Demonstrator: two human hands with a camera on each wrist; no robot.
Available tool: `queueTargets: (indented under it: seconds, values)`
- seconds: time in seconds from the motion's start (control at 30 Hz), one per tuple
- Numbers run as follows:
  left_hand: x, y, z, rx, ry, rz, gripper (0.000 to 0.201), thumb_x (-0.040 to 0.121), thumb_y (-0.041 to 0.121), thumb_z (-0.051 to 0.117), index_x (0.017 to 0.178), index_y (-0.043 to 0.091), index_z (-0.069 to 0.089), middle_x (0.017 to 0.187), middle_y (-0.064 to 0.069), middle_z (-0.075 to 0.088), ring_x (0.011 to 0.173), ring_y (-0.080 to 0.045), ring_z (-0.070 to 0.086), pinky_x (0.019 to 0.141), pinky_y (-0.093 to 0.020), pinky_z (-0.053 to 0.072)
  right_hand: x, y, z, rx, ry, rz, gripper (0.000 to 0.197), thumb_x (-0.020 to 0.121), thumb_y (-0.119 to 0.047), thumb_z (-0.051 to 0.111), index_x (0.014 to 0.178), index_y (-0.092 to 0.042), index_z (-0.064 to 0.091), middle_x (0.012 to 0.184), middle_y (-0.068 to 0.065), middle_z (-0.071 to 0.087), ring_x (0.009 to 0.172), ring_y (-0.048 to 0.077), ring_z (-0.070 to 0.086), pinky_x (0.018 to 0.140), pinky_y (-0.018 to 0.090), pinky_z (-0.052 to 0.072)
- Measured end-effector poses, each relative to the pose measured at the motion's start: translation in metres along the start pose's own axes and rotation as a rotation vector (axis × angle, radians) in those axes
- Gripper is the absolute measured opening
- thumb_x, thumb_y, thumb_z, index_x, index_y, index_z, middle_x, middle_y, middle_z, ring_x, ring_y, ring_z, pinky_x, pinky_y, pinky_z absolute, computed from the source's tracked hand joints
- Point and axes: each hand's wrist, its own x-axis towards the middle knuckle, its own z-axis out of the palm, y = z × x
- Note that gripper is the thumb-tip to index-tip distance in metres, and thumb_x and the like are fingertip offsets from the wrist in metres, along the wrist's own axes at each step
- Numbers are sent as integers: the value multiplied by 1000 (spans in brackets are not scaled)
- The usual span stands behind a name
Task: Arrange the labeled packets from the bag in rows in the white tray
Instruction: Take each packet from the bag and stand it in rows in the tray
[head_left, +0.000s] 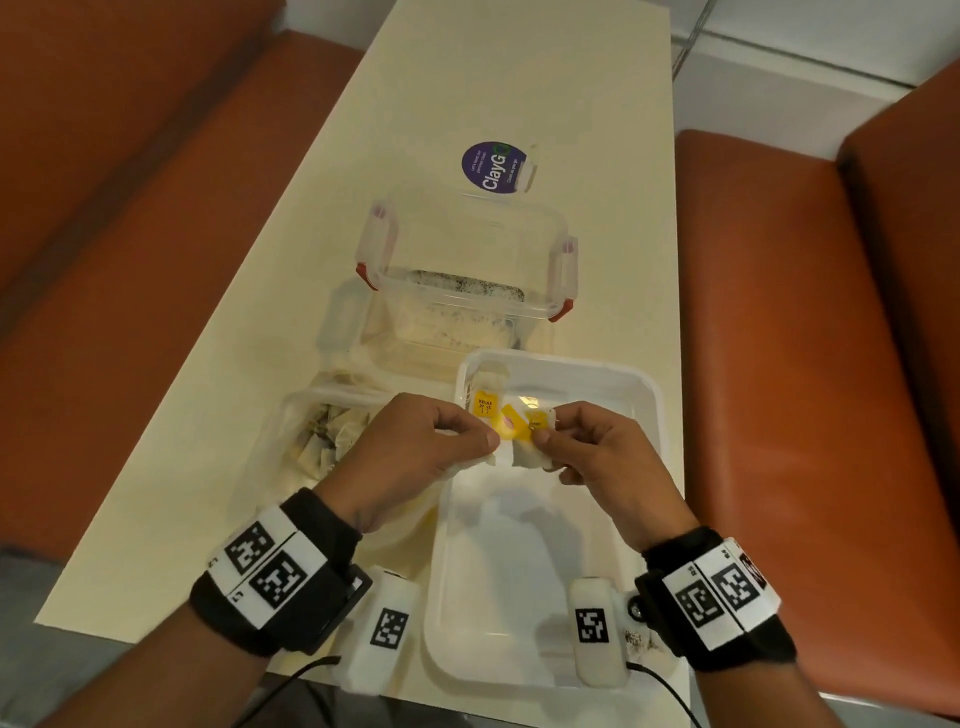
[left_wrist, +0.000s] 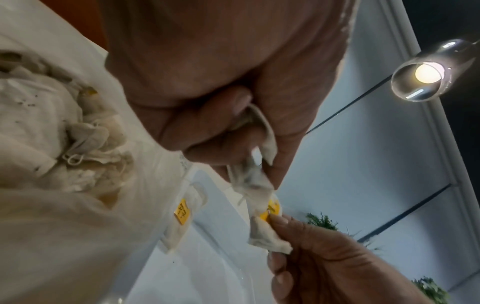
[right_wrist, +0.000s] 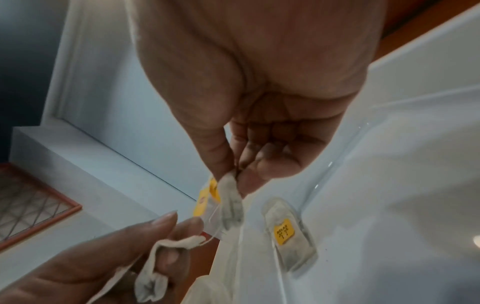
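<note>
Head view shows both hands raised over the far end of the white tray (head_left: 644, 395), working at a small cluster of packets (head_left: 519, 431) between them. The left hand (head_left: 415, 447) pinches one soft white pouch between thumb and curled fingers; the right hand (head_left: 597, 447) pinches another beside its yellow tag. Thin strings run between the two, so the pair looks tangled.

One placed packet (head_left: 485, 395) already lies flat in the tray's far left corner. The clear bag (head_left: 311, 431), on the worktop just left of the tray, holds many more.

These packets look very light, limp and thin-skinned; their strings would snag easily, and a hard tug could probably tear the paper or pull off a tag. Pinching the pouch edge or the stiffer tag seems the safest hold.

"RELAX" is legible on the placed packet's yellow tag. A round purple sticker (head_left: 493, 166) farther along the worktop reads "ClayG". Its smaller print is unreadable.
</note>
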Motion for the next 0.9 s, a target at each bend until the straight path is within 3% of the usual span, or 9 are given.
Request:
queueTargets:
  seconds: [0.13,0.27,0.37,0.47,0.57,0.73,0.9]
  values:
    - [-7,-3,-8,-165,-1,-87,18,90,13,68,99,24,79,79,5,74,56,-3,56,42,-15,31,8,1,4,156,69,99,3,92,-10,67,95,-9,68,77,4,71,69,10,67,63,21,52]
    - [-11,-10,-13,-247,16,-198,25,88,16,72,111,24,71,74,-2,71,58,-7,61,40,-18,20,12,2,6,243,79,142,10,93,-16,67,94,-6,67,76,6,67,68,13,66,64,23,53]
    - [-13,-10,-16,-269,-1,-233,8,89,17,71,95,18,76,76,-1,70,57,-5,58,38,-16,21,12,3,8,254,66,137,8,93,-17,67,93,-9,66,73,1,69,66,11,66,66,25,52]
    - [-13,-8,-18,-415,-41,-236,5,83,17,74,85,18,78,78,1,68,53,-6,48,35,-14,22,12,5,8,214,45,109,9,93,-16,68,95,-7,67,79,0,74,69,7,68,72,28,51]
    - [-13,-6,-16,-451,-66,-199,19,71,19,77,89,15,79,80,2,69,50,-5,39,36,-15,17,11,5,9,124,1,75,13,91,-17,70,99,-7,72,92,6,78,81,12,71,77,31,50]
    - [-6,-6,-6,-324,-1,-124,13,84,9,74,89,20,76,74,6,63,50,-6,43,40,-17,21,5,1,11,92,-102,15,3,89,-15,72,91,-14,75,88,6,77,82,16,71,69,25,53]
    - [-2,-5,6,-246,54,-8,14,85,3,73,94,12,68,71,0,60,46,-8,46,39,-11,32,2,-4,12,121,-133,-21,7,90,-17,70,93,-14,76,86,8,76,80,19,71,70,27,54]
